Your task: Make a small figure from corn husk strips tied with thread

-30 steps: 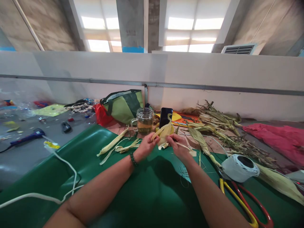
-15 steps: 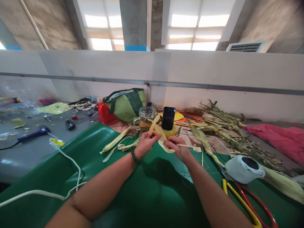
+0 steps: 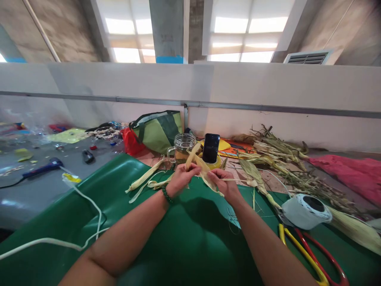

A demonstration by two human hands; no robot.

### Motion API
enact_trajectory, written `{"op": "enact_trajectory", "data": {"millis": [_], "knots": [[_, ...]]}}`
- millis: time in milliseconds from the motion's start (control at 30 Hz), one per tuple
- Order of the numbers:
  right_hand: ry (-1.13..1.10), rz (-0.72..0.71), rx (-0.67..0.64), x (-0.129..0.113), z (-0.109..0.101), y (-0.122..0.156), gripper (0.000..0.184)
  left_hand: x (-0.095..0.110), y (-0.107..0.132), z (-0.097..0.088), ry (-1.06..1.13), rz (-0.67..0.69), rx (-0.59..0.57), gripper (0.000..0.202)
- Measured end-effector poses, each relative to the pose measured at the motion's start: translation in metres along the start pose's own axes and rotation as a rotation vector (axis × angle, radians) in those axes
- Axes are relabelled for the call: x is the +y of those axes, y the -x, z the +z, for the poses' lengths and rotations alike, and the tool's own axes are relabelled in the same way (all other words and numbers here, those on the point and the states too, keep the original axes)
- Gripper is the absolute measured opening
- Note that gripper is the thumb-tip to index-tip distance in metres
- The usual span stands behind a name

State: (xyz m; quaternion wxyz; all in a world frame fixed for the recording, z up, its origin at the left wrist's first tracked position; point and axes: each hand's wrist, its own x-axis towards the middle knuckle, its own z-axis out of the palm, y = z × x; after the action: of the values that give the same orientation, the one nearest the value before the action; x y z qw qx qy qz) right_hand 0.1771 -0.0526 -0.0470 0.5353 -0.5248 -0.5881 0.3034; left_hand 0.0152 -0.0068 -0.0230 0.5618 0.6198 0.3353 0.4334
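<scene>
Both of my hands hold pale yellow corn husk strips (image 3: 200, 163) above a green mat (image 3: 178, 238). My left hand (image 3: 181, 179), with a dark bead bracelet at the wrist, is closed and pinches the upper ends of the strips. My right hand (image 3: 225, 183) is closed on the lower end of a strip that hangs down between the hands. A thin stalk sticks out to the right of my right hand. Just behind the hands stand a glass mug (image 3: 181, 147) and a black phone (image 3: 211, 147) propped upright.
Loose husk strips (image 3: 145, 178) lie left of my hands. Dried corn stalks (image 3: 279, 159) are piled at the right back, with a roll of white string (image 3: 306, 211) and red-and-yellow scissors (image 3: 312, 254) at the right front. A white cable (image 3: 83, 222) crosses the mat at left. A green bag (image 3: 157, 130) leans on the wall.
My hands have shifted the husk strips: the strip end now hangs lower between the hands and my right hand has turned slightly. The view has steadied after moving a little.
</scene>
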Motion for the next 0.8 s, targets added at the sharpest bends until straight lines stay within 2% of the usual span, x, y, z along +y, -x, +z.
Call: {"op": "enact_trajectory", "data": {"millis": [200,333,500,567,700,800], "knots": [[-0.043,0.059,-0.071,-0.005,0.0,0.002,0.037,0.002,-0.004,-0.003,0.155,0.006,0.133,0.037],[0.036,0.066,-0.14,-0.01,-0.003,0.003,0.028,0.01,-0.007,-0.005,0.312,0.031,0.27,0.041],[0.028,0.073,-0.174,-0.008,-0.005,0.002,0.028,0.016,-0.006,-0.007,0.34,0.012,0.319,0.045],[0.011,0.076,-0.136,-0.006,-0.003,0.002,0.03,0.016,-0.005,-0.006,0.343,0.01,0.298,0.047],[0.019,0.062,-0.057,-0.001,0.001,0.002,0.03,0.009,-0.005,-0.004,0.247,-0.056,0.141,0.047],[0.028,0.037,-0.146,0.0,0.004,0.003,0.031,0.003,-0.005,-0.004,0.177,-0.068,0.116,0.042]]}}
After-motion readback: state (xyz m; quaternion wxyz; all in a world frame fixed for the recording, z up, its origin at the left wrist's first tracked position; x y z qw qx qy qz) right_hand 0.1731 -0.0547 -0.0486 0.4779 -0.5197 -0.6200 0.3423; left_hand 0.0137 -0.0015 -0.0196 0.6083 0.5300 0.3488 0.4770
